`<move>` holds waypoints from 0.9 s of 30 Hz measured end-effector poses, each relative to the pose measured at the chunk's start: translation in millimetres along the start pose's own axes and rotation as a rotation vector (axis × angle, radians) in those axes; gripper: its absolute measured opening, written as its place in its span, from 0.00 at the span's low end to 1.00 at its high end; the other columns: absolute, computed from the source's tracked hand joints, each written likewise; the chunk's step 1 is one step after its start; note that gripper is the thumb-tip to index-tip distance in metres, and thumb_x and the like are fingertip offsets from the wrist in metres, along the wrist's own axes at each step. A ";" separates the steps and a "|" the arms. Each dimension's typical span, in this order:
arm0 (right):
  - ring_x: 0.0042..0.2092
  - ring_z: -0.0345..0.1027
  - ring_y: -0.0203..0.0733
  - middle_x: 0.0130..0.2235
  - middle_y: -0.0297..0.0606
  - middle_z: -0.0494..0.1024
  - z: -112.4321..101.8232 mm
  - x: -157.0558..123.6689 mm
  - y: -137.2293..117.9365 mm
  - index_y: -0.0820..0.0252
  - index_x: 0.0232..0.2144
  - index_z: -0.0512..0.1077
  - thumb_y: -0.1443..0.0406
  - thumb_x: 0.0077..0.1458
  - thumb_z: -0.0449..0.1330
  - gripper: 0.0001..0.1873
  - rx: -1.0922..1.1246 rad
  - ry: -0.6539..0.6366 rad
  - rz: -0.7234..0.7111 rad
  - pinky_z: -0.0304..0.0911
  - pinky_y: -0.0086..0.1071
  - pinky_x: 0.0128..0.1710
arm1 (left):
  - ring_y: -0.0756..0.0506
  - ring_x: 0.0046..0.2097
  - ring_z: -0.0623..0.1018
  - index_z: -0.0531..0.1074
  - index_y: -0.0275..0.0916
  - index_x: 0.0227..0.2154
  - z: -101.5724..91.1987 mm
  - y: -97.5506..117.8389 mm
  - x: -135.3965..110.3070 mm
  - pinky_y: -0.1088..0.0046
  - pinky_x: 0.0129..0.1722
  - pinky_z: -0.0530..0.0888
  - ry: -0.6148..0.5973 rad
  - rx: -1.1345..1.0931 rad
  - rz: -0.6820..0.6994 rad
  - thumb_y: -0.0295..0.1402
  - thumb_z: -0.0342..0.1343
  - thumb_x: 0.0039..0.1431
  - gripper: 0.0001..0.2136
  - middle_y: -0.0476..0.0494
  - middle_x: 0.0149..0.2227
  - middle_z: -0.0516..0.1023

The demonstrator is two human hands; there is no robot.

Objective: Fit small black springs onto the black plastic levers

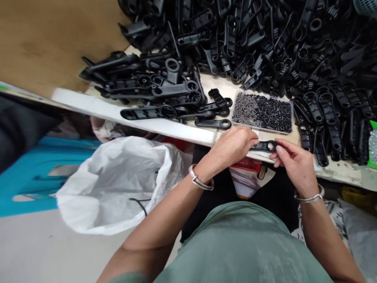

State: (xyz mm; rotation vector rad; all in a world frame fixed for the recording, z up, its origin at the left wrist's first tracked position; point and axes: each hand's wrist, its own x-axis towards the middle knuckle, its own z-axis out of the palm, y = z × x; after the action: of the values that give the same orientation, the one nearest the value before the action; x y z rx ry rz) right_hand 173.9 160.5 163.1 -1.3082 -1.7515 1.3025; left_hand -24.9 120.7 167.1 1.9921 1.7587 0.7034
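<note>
A black plastic handle piece (263,146) with a ring at one end lies level at the front edge of the table. My right hand (296,161) pinches it at the ring end between thumb and fingers. Over its other end my left hand (232,143) is closed, and the hand hides that end. Whether a small part is also between the left fingertips, I cannot tell. Just behind the hands stands a clear shallow box (263,112), filled with tiny grey parts on the left and tiny black parts on the right.
Black handle pieces (173,88) are heaped at the left, with a bigger pile (229,37) across the back and several more (326,114) at the right. A white strip (165,125) edges the table. Below it hangs an open white sack (118,188) beside a blue plastic object (38,177).
</note>
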 end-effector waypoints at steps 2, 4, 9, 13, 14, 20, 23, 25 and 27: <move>0.22 0.67 0.36 0.29 0.36 0.79 -1.9 -1.1 0.9 0.61 0.46 0.77 0.57 0.57 0.62 0.18 -0.064 0.012 -0.026 0.67 0.32 0.24 | 0.42 0.43 0.79 0.78 0.35 0.40 0.3 -0.9 -3.1 0.67 0.45 0.73 0.039 -0.015 0.032 0.32 0.54 0.65 0.09 0.40 0.40 0.80; 0.24 0.68 0.36 0.35 0.39 0.79 -4.1 -2.8 1.6 0.59 0.44 0.78 0.58 0.58 0.61 0.15 -0.159 0.048 -0.099 0.67 0.32 0.25 | 0.41 0.48 0.77 0.75 0.34 0.47 2.2 -2.8 -7.9 0.65 0.49 0.73 0.068 -0.030 0.089 0.36 0.58 0.63 0.13 0.38 0.45 0.79; 0.32 0.70 0.40 0.34 0.38 0.78 -3.6 -8.1 -2.1 0.59 0.39 0.79 0.63 0.60 0.59 0.10 -0.443 0.065 -0.336 0.66 0.34 0.33 | 0.42 0.45 0.76 0.74 0.34 0.45 15.7 -5.4 -16.5 0.65 0.45 0.74 0.106 0.027 0.169 0.32 0.63 0.57 0.14 0.40 0.40 0.77; 0.32 0.71 0.40 0.32 0.38 0.78 2.8 -7.9 -5.8 0.60 0.37 0.79 0.65 0.61 0.57 0.11 -0.562 0.047 -0.437 0.65 0.34 0.35 | 0.43 0.41 0.74 0.74 0.34 0.42 26.7 -0.6 -18.7 0.67 0.41 0.74 0.217 0.059 0.229 0.31 0.60 0.60 0.09 0.42 0.37 0.76; 0.31 0.70 0.40 0.31 0.38 0.77 4.1 -6.9 -5.8 0.60 0.35 0.79 0.66 0.61 0.57 0.10 -0.581 0.057 -0.453 0.64 0.33 0.34 | 0.44 0.41 0.73 0.74 0.33 0.42 28.8 0.8 -19.1 0.68 0.40 0.74 0.244 0.063 0.242 0.31 0.59 0.61 0.09 0.42 0.37 0.76; 0.25 0.65 0.36 0.25 0.33 0.74 4.9 2.5 -2.6 0.61 0.26 0.76 0.69 0.54 0.57 0.09 -0.598 0.047 -0.469 0.59 0.30 0.28 | 0.45 0.39 0.72 0.73 0.33 0.43 39.6 0.3 -19.7 0.70 0.40 0.74 0.364 0.038 0.279 0.32 0.57 0.62 0.09 0.42 0.37 0.76; 0.23 0.62 0.34 0.22 0.31 0.71 1.5 6.3 -3.8 0.60 0.23 0.73 0.70 0.51 0.57 0.08 -0.602 0.003 -0.488 0.57 0.29 0.27 | 0.46 0.39 0.73 0.74 0.33 0.42 42.8 -3.5 -18.7 0.70 0.39 0.75 0.396 -0.007 0.303 0.33 0.58 0.61 0.10 0.43 0.36 0.76; 0.23 0.62 0.34 0.21 0.30 0.70 -1.5 8.3 -6.1 0.60 0.23 0.72 0.70 0.50 0.56 0.07 -0.636 -0.035 -0.512 0.56 0.29 0.26 | 0.46 0.38 0.73 0.74 0.33 0.41 43.6 -4.9 -18.2 0.71 0.38 0.75 0.398 -0.033 0.306 0.33 0.59 0.61 0.09 0.43 0.36 0.76; 0.23 0.61 0.34 0.21 0.30 0.69 -4.1 9.8 -8.9 0.60 0.22 0.71 0.71 0.50 0.56 0.07 -0.678 -0.066 -0.540 0.54 0.28 0.25 | 0.46 0.39 0.73 0.74 0.33 0.41 44.1 -5.0 -17.9 0.71 0.38 0.75 0.399 -0.046 0.304 0.32 0.60 0.60 0.09 0.44 0.35 0.76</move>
State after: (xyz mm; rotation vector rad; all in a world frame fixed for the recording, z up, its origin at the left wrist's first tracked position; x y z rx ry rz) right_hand 170.9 170.8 171.9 -0.9848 -2.4861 0.4621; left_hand -3.9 105.3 126.9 2.2279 1.6310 1.3060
